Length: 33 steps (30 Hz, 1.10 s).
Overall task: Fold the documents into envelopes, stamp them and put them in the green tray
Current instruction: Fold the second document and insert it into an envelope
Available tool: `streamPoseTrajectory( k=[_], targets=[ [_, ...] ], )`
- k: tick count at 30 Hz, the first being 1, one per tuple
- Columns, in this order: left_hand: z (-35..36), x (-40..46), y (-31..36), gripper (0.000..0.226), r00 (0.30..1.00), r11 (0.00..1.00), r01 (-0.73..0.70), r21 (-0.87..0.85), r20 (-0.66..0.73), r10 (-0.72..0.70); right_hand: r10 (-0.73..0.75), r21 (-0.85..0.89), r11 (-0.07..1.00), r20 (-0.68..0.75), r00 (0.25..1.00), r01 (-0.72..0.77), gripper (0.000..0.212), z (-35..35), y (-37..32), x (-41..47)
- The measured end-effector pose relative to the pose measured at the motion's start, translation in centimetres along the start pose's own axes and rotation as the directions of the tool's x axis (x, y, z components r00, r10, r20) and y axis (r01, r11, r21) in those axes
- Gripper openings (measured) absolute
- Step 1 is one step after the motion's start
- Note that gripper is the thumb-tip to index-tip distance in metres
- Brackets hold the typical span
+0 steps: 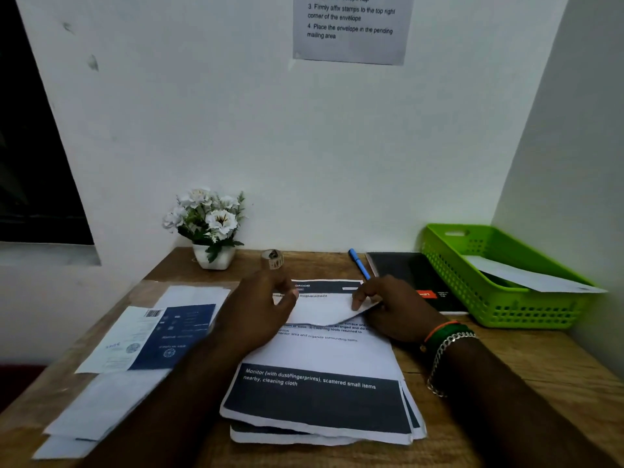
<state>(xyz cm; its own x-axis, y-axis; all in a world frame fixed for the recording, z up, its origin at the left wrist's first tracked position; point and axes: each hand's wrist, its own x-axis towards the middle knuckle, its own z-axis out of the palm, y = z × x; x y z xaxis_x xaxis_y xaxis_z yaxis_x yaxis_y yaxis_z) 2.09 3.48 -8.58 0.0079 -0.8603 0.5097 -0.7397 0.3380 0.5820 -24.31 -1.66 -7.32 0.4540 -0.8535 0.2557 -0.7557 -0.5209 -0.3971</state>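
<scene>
Both hands, left hand (260, 309) and right hand (395, 307), pinched the thin, floppy white printed sheet (324, 346) at its folded far edge between their fingers; it looked light, easily creased.

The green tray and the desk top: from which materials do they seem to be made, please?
The green tray looks like moulded plastic with a slight sheen: uniform bright colour, rows of small holes in its walls, a cut-out handle slot. The desk top looks like wood or a wood-look laminate, matte brown: grain lines and a seam show, but the picture cannot settle which.
</scene>
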Motion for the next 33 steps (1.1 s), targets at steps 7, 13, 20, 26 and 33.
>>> streamPoseTrajectory(
  k=[7,13,20,26,33],
  targets=[
    [0.3,-0.8,-0.5,0.040,0.959,0.969,-0.057,0.240,0.283,-0.014,-0.005,-0.029,1.000,0.095,0.995,0.008,0.048,-0.5,0.2,-0.2],
    [0.8,-0.4,-0.2,0.048,0.938,0.926,-0.062,0.371,0.339,-0.073,-0.103,0.066,0.993,0.101,0.989,0.097,0.060,0.2,-2.1,-0.5],
    [1.0,-0.3,0.1,0.050,0.938,0.918,-0.007,0.396,0.321,-0.132,-0.038,-0.074,0.996,0.140,0.989,0.048,0.043,1.6,-2.6,0.2],
    [1.1,-0.2,0.1,0.044,0.940,0.921,-0.001,0.391,0.315,-0.133,0.104,-0.094,0.990,-0.018,0.994,-0.105,0.030,0.1,-1.2,-0.5],
    [1.8,-0.3,0.8,0.048,0.940,0.874,-0.036,0.484,0.315,-0.135,0.106,-0.218,0.967,-0.130,0.986,-0.133,0.029,1.1,-2.1,0.1]
  ],
)
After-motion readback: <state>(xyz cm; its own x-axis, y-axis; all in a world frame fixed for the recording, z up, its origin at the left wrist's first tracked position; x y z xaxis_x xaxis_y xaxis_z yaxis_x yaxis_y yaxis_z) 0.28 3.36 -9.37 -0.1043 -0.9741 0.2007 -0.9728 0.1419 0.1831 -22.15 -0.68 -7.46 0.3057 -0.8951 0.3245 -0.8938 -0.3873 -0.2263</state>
